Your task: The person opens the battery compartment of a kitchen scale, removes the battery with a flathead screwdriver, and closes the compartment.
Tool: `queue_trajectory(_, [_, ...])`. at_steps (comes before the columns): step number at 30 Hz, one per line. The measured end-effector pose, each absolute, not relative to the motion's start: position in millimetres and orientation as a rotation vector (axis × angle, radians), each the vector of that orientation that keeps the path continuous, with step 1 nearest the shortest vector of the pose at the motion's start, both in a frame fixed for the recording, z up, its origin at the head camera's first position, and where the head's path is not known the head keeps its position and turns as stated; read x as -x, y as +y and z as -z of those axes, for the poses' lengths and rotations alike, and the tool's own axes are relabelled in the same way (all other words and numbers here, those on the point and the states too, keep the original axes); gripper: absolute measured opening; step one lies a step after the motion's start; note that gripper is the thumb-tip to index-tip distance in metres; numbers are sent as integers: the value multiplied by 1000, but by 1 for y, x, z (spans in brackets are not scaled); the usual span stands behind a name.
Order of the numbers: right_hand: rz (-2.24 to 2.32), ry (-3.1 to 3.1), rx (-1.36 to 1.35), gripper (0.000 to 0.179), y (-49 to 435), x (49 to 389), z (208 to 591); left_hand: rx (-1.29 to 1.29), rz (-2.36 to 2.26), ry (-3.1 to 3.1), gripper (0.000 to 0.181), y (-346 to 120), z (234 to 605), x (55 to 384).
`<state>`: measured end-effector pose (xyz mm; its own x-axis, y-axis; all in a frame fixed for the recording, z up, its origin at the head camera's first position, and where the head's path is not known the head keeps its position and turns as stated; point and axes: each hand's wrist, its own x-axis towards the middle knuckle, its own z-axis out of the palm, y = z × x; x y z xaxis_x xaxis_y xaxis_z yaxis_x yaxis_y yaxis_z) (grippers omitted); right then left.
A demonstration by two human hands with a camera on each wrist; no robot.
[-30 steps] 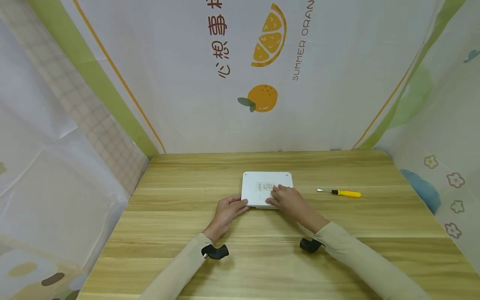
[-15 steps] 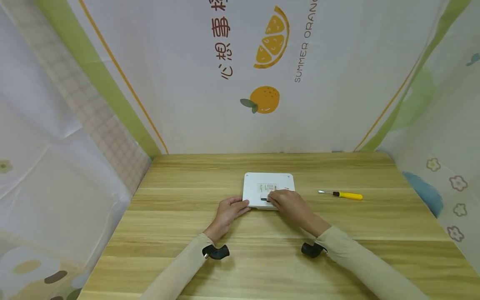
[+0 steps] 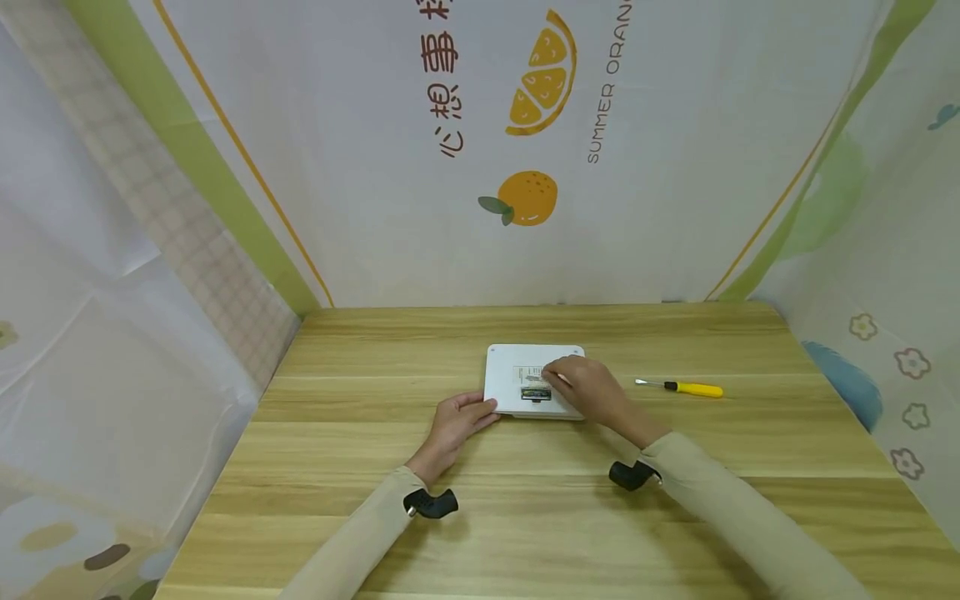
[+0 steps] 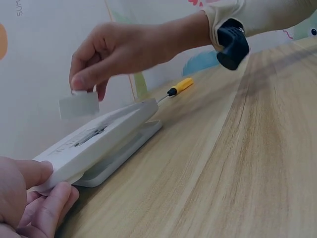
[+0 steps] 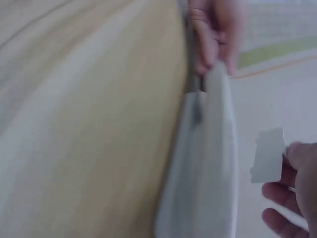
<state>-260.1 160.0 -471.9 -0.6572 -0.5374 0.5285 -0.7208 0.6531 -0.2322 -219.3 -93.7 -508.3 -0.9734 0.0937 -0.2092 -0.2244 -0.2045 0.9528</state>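
A flat white device (image 3: 498,375) with a printed label lies on the table, its labelled face up and a thinner plate beneath it. My left hand (image 3: 452,423) grips its near left corner, thumb on top and fingers below. Just above the device, my right hand (image 3: 588,387) pinches a small white battery cover (image 4: 79,105) between thumb and fingers. The cover is lifted off the surface, as the left wrist view shows. Below the label, the battery compartment (image 3: 536,394) is uncovered, with dark battery shapes inside.
A flathead screwdriver (image 3: 693,389) with a yellow and black handle lies right of the device on the wooden table (image 3: 450,550). Printed cloth (image 3: 405,208) hangs behind the table and along both sides.
My right hand was at the closed compartment; it has taken off the battery cover and risen to the right with it, exposing the compartment. The left hand holds the same corner.
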Motion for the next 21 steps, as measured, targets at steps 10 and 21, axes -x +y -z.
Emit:
queue_trajectory(10, [-1513,-2732,-153,40,222,284,442,134,-2279,1847,35,-94,511,219])
queue_trajectory(21, [-1591,-2847,160,39,284,308,458,129,-2264,1858,34,-95,510,220])
